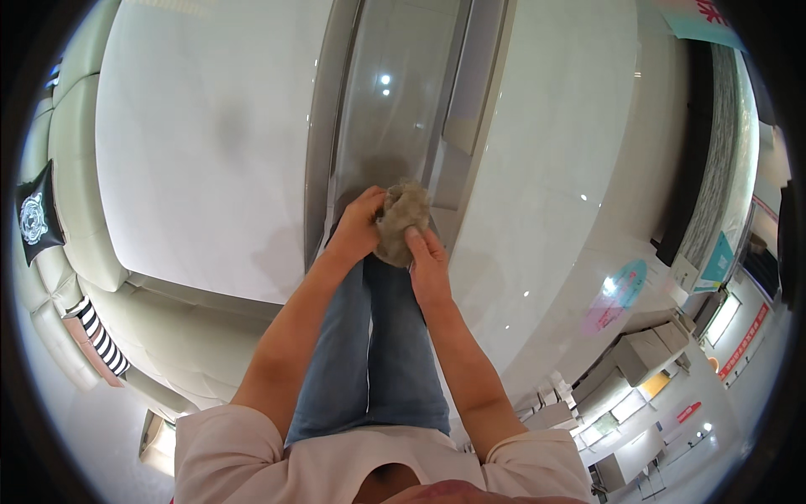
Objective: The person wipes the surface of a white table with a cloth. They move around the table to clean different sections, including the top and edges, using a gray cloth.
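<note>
Fuzzy beige-brown bundle was held mid-view, above the jeans.
Black cushion sat far left near the dark rim; left hand gripped the bundle's left edge, fingertips partly hidden; bundle was crumpled, exact kind unclear; right hand pinched its lower right, thumb on top, fingers partly hidden; white surface farther right was cut off at top.

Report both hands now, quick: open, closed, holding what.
Left hand: closed, gripping the left edge of a fuzzy beige bundle.
Right hand: closed on the same bundle's lower right, thumb on top.
</note>
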Motion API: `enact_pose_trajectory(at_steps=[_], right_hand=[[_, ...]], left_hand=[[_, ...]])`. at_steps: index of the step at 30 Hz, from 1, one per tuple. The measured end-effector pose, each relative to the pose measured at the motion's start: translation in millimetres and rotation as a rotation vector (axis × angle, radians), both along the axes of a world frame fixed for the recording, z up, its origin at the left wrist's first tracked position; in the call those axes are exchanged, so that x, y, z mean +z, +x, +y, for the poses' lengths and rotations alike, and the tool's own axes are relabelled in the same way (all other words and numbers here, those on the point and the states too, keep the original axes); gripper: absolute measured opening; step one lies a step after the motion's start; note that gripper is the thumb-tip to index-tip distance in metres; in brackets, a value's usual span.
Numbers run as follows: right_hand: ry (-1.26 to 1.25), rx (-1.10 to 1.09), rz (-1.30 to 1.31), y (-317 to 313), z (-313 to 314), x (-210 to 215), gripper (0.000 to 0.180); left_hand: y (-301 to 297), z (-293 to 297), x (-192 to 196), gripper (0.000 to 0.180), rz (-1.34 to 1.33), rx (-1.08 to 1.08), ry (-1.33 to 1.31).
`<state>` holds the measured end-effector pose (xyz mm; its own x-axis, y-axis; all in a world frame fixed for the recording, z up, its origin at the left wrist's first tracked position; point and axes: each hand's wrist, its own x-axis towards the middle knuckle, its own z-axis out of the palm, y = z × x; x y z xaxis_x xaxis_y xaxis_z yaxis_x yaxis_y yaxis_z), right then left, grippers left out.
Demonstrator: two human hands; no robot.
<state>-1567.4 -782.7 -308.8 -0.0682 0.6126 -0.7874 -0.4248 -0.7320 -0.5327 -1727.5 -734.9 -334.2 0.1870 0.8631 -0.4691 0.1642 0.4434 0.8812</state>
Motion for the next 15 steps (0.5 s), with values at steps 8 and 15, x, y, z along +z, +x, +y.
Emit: enact_pose_trajectory(at_steps=[8,15], right_hand=[[0.141,-0.521,-0.404,-11.2,24.7,18.8,0.013],[-0.214,-0.764,-0.167,-31.4,60.6,33.0,0.01]], left_hand=[[-25.5,32.8,9.0,0.038,0.672,0.101,0.431],[-19.4,90.2,35.0,0.052,0.764,0.019,0.174]])
